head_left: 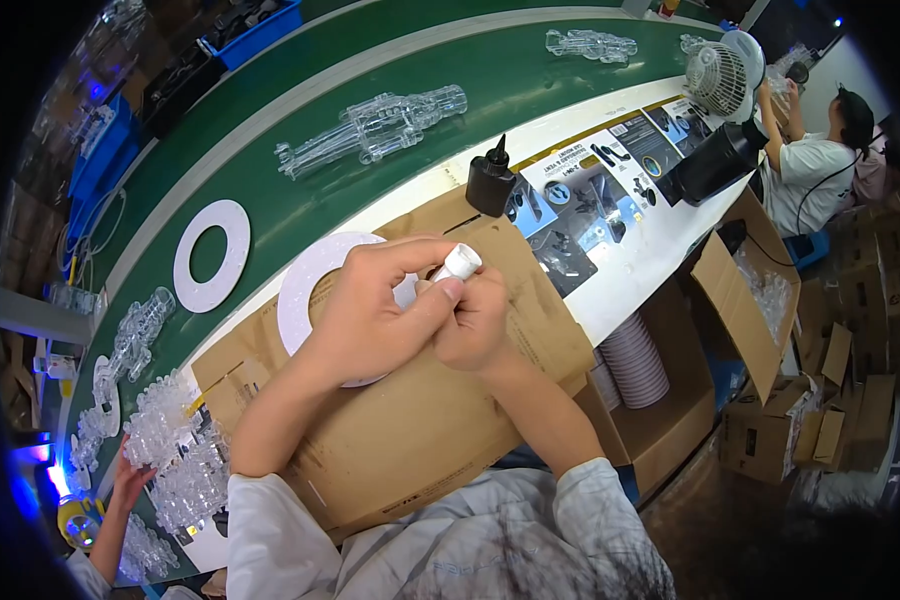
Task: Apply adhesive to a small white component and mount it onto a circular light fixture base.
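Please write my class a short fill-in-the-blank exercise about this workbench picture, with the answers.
1. The left hand and right hand hold a small cylindrical piece coloured ____.
2. The wide, curving belt is coloured ____.
3. A flat, round white disc on it has a large ____ in its middle.

Answers: white; green; hole.

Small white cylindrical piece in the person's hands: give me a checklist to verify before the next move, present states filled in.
1. Small white cylindrical piece gripped: ok, between the fingers of the left hand and right hand.
2. Flat white ring below the hands, over the brown cardboard sheet: ok.
3. That ring fully visible: not ok, the left hand and forearm cover part.
4. Black plastic bottle with pointed nozzle upright: ok.
5. Nozzle tip open: cannot tell, too small.
6. Piece's inside clean: cannot tell.
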Demonstrator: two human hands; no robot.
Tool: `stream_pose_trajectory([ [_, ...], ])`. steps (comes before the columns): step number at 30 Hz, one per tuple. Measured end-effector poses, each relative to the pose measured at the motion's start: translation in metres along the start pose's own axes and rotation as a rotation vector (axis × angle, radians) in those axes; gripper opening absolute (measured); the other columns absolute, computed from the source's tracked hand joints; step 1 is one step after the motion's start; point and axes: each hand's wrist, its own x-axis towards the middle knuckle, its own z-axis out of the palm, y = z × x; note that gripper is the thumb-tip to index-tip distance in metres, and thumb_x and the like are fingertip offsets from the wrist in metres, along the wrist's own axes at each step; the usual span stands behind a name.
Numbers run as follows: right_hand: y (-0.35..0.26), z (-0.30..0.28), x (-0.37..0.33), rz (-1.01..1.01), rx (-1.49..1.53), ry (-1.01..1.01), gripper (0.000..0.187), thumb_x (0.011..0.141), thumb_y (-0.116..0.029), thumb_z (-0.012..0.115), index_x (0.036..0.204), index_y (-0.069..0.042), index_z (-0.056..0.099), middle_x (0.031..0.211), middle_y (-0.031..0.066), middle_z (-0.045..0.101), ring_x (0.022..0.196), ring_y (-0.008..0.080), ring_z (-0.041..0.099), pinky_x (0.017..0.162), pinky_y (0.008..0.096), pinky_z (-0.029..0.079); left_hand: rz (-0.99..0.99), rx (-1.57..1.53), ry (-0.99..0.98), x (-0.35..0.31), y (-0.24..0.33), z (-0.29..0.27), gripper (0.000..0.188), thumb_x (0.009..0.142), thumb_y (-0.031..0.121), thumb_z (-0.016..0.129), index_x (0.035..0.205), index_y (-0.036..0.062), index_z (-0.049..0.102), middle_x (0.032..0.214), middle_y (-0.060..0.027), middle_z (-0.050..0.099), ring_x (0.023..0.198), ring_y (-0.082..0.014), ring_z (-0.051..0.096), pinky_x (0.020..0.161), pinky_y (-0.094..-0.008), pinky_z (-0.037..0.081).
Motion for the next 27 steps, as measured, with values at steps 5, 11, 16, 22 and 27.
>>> stream_pose_trajectory([
  [5,-0.002,0.001,0.002,-0.036,-0.049,0.017,0.016,0.082,-0.004,0.067,0.067,-0.002,0.062,0.059,0.0104,0.060,0.049,0.0250,0.059,0.048,0.0324,0.046,0.024,-0.008,-0.015,0.001,-0.002,-0.002,0.019,0.088,0.007,0.063,0.102,-0.0048,0.069,0.090,-0.0141,0.069,0.076,-0.0190,0.064,0.071,-0.0307,0.050],
  [11,-0.001,0.002,0.002,-0.053,-0.100,0.024,0.013,0.078,-0.004,0.067,0.066,-0.002,0.062,0.059,0.0104,0.059,0.049,0.0251,0.058,0.047,0.0324,0.046,0.094,0.036,-0.009,0.003,-0.008,-0.001,0.017,0.088,0.007,0.063,0.100,-0.0045,0.069,0.085,-0.0139,0.069,0.075,-0.0218,0.064,0.076,-0.0324,0.051],
  [16,-0.002,0.001,0.003,-0.052,-0.132,0.028,0.012,0.075,-0.004,0.069,0.066,-0.002,0.061,0.058,0.0100,0.059,0.048,0.0254,0.058,0.047,0.0326,0.046,0.150,0.072,0.008,0.005,-0.009,0.000,0.017,0.088,0.007,0.064,0.098,-0.0041,0.071,0.081,-0.0137,0.070,0.078,-0.0247,0.068,0.096,-0.0405,0.052],
  [22,0.000,0.003,0.003,-0.089,-0.172,0.061,0.016,0.074,-0.004,0.070,0.064,-0.002,0.057,0.054,0.0083,0.054,0.046,0.0254,0.056,0.046,0.0331,0.045,0.164,0.079,0.047,0.006,-0.012,0.003,0.016,0.087,0.007,0.065,0.096,-0.0033,0.072,0.077,-0.0133,0.070,0.074,-0.0260,0.069,0.102,-0.0452,0.050],
  [27,0.002,0.005,0.002,-0.106,-0.202,0.077,0.015,0.074,-0.004,0.069,0.065,-0.002,0.058,0.053,0.0082,0.054,0.046,0.0260,0.057,0.046,0.0332,0.045,0.161,0.071,0.063,0.007,-0.014,0.004,0.015,0.086,0.007,0.065,0.094,-0.0032,0.072,0.073,-0.0135,0.069,0.070,-0.0253,0.068,0.102,-0.0457,0.050],
])
